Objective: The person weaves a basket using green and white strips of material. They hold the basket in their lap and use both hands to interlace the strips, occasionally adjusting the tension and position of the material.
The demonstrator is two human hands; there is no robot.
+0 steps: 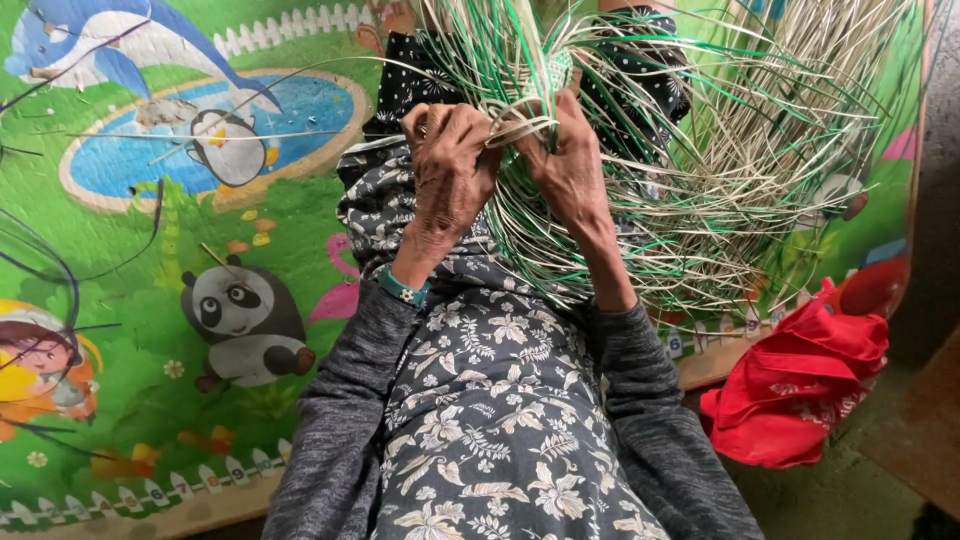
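Seen from above, a seated person's lap is shown, covered by a dark skirt printed with pale flowers (500,400), with grey knitted sleeves (340,420) reaching forward.

Far to the left of the hands, a bright green children's play mat printed with cartoon pandas, a penguin and a blue pond (150,250) is spread on the floor. A few loose dark strands are lying across it.

The left hand (450,170) is curled closed, its fingers pinched around several thin strips; a teal beaded bracelet (402,288) is worn at its wrist. Just beside it, and nearly touching, the right hand (570,165) is also closed, a pale strip being gripped and bent between thumb and fingers.

Directly above and between both hands, the small woven start of green and cream strip basketwork (545,70) is held up over the knees. From it, a great fan of long loose green and cream weaving strips (720,180) spreads out to the right of the hands and down over the lap.

Judged from this grip, the weave is best kept tight if the working strip is pulled snug against the woven part while neighbouring strips are pinned flat and untwisted.

Lower right of the hands, a crumpled red cloth bag (800,385) is lying at the mat's edge.
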